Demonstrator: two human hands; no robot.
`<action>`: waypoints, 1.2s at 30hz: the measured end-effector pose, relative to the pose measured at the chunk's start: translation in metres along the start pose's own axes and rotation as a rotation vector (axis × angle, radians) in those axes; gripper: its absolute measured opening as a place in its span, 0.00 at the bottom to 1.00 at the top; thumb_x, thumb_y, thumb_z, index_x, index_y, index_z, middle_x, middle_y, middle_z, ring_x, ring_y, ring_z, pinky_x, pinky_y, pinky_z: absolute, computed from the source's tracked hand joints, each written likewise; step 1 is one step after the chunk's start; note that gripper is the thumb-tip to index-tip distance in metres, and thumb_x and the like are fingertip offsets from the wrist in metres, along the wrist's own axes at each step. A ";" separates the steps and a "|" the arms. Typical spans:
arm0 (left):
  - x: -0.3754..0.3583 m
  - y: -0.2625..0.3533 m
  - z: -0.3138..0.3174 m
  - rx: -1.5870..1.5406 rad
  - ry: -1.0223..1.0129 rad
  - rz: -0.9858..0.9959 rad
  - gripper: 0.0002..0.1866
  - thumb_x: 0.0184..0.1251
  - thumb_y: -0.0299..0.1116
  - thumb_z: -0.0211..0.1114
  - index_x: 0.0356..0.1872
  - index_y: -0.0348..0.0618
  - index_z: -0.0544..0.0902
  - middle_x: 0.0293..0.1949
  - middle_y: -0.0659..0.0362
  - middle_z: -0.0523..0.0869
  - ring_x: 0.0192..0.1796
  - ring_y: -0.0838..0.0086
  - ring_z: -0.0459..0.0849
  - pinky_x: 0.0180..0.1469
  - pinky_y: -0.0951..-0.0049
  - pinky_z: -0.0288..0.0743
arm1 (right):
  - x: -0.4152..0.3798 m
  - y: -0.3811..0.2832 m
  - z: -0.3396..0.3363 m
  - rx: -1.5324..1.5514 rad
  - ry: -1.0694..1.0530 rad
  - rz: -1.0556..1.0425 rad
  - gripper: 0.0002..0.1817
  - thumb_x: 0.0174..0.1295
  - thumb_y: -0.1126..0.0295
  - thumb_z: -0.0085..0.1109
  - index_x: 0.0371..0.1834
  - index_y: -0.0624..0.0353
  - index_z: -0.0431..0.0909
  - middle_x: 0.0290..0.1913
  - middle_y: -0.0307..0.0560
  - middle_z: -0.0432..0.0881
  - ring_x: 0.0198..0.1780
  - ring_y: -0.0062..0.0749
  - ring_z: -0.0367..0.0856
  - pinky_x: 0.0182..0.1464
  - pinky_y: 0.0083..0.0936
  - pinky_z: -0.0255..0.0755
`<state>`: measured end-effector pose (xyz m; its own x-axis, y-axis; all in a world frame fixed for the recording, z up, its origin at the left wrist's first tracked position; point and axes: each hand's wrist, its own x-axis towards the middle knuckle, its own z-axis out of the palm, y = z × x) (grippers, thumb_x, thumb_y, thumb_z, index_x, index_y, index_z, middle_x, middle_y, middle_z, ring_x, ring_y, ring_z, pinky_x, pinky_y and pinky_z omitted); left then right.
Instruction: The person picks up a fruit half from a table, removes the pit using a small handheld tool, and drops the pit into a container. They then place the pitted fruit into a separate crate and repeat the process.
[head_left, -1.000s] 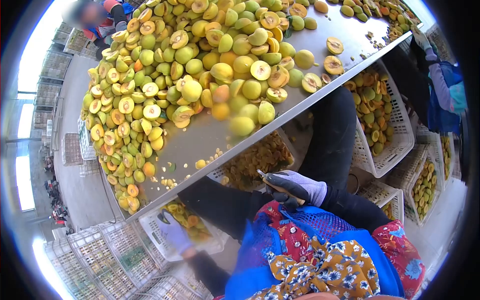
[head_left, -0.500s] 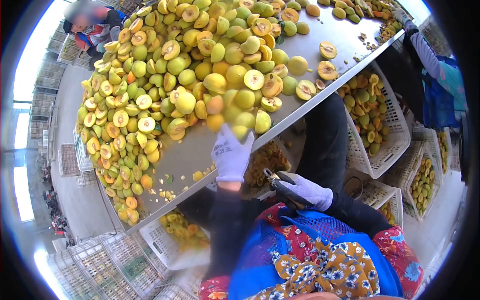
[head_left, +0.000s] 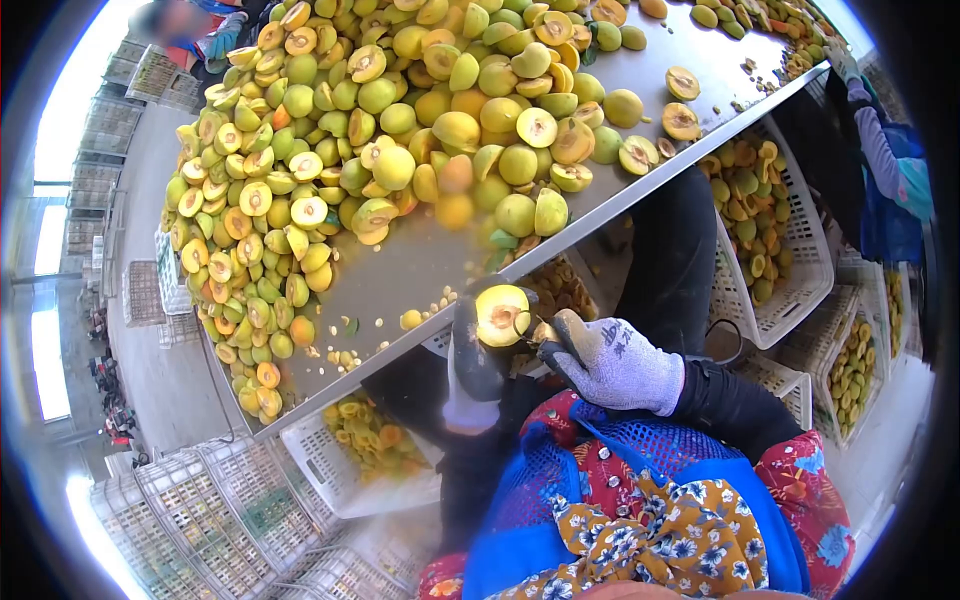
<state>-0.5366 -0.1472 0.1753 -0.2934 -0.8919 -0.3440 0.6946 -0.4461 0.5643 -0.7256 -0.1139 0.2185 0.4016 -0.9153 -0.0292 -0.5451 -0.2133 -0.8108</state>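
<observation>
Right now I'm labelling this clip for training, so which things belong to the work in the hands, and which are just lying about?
In use:
- left hand, cupping a cut fruit half
- right hand, working a small tool at that half
- fruit pile on the metal table

Lying about:
- loose pits on the table
- white crate of halves
- stacked crates
- a co-worker's sleeve

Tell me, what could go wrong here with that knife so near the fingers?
The right hand works a small knife at the fruit half cupped in the left hand; a slip could nick the gloved fingers. The fruit pile reaches the table edge, so pieces might roll off.
</observation>
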 end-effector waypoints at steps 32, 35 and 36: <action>-0.006 -0.044 -0.012 1.315 0.065 0.348 0.13 0.78 0.35 0.52 0.48 0.35 0.78 0.40 0.48 0.84 0.42 0.60 0.83 0.48 0.66 0.77 | -0.009 0.051 0.028 2.164 -0.732 0.835 0.22 0.73 0.46 0.51 0.40 0.56 0.72 0.17 0.31 0.67 0.11 0.13 0.61 0.12 0.11 0.56; -0.011 -0.055 -0.008 1.259 0.171 0.381 0.13 0.78 0.34 0.51 0.48 0.35 0.78 0.40 0.48 0.84 0.41 0.60 0.84 0.47 0.66 0.77 | -0.012 0.029 0.020 1.665 -0.478 0.807 0.22 0.74 0.46 0.49 0.39 0.57 0.73 0.17 0.31 0.66 0.11 0.12 0.60 0.11 0.10 0.55; -0.011 -0.057 -0.009 1.253 0.186 0.432 0.13 0.78 0.34 0.51 0.47 0.35 0.78 0.40 0.49 0.84 0.41 0.61 0.84 0.47 0.66 0.77 | -0.011 0.024 0.018 1.475 -0.390 0.764 0.23 0.74 0.46 0.48 0.39 0.57 0.73 0.17 0.31 0.66 0.10 0.12 0.60 0.11 0.10 0.54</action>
<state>-0.5670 -0.1113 0.1401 -0.0415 -0.9991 -0.0047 -0.3883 0.0118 0.9214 -0.7297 -0.1025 0.1886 0.6567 -0.4726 -0.5876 0.3184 0.8802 -0.3521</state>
